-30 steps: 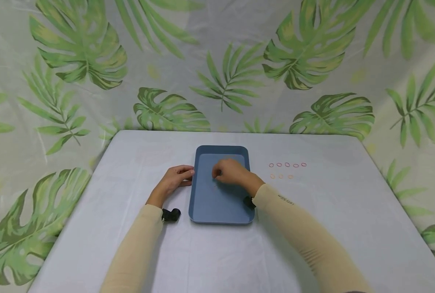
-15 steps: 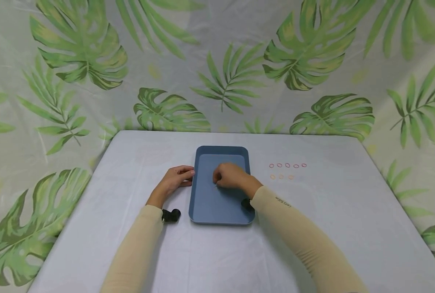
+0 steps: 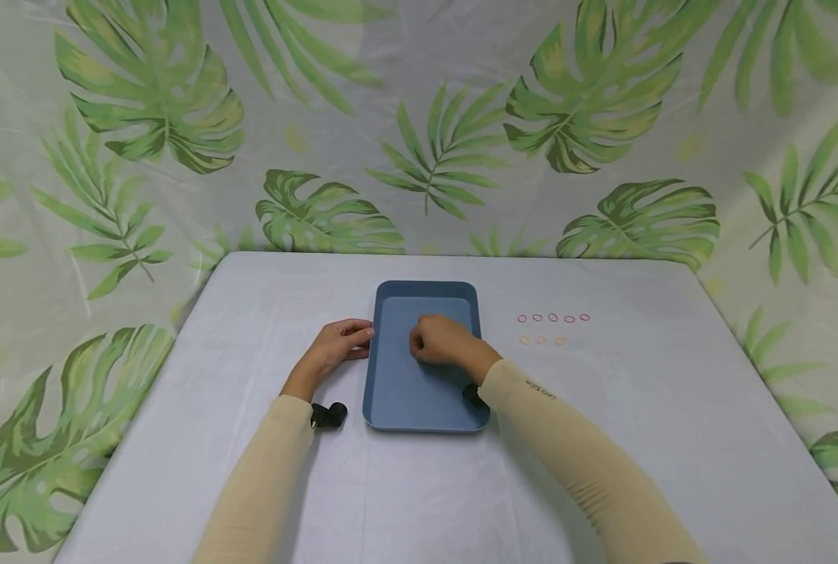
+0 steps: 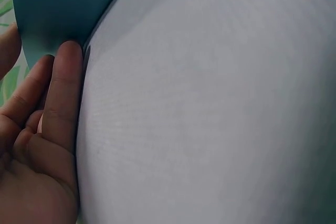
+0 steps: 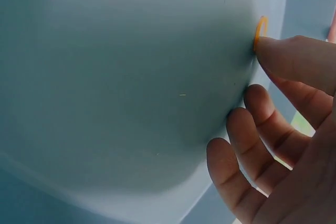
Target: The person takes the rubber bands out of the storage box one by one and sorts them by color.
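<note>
A blue rectangular tray (image 3: 413,395) lies in the middle of the white table. My right hand (image 3: 438,340) is down on the tray floor with its fingers curled. In the right wrist view one fingertip (image 5: 286,56) presses a small orange rubber band (image 5: 261,31) against the tray floor (image 5: 131,77). My left hand (image 3: 340,341) rests on the table beside the tray, and its fingertips touch the left rim. In the left wrist view a straight finger (image 4: 63,98) lies along the tray's edge (image 4: 52,9).
On the table right of the tray lie a row of several red rubber bands (image 3: 553,318) and a shorter row of orange ones (image 3: 541,340). Black wrist cameras (image 3: 329,414) sit on both forearms. A leaf-print curtain hangs behind the table.
My right hand has sunk from just above the tray onto its floor and drawn slightly toward me. The left hand, the tray and the rows of bands stay in place.
</note>
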`<state>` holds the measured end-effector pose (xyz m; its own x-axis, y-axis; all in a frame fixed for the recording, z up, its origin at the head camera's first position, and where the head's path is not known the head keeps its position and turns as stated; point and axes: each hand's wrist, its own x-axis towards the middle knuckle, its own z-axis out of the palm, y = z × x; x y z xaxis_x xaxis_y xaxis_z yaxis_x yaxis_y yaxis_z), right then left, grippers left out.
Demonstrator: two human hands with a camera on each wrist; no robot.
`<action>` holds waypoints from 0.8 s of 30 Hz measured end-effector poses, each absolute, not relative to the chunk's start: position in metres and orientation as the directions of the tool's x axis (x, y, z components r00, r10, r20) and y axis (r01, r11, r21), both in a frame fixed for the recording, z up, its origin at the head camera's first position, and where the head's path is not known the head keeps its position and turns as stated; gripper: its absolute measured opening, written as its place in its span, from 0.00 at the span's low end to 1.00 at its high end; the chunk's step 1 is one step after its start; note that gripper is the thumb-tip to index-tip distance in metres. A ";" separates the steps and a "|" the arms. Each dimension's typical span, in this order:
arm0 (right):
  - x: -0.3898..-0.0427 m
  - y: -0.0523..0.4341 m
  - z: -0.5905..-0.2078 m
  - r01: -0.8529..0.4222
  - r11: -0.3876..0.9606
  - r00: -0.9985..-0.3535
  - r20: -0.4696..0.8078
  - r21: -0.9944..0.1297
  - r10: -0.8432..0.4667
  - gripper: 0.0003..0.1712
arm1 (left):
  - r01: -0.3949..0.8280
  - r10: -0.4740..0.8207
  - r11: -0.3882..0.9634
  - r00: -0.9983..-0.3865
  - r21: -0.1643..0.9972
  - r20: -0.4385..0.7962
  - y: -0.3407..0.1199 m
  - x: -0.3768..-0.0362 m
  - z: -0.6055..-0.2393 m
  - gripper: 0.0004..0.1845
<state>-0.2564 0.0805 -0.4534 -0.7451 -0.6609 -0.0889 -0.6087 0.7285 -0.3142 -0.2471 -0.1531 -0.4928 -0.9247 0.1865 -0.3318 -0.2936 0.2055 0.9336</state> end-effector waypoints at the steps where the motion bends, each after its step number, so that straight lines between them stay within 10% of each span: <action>1: -0.256 0.080 -0.454 -0.612 0.728 -0.744 -0.086 -0.310 -0.662 0.10 | -0.293 0.187 0.208 -0.925 0.933 -0.332 -0.153 -0.247 -0.493 0.24; 24: -0.257 0.084 -0.441 -0.551 0.714 -0.742 -0.137 -0.432 -0.656 0.08 | -0.286 0.188 0.208 -0.927 0.935 -0.325 -0.153 -0.247 -0.494 0.25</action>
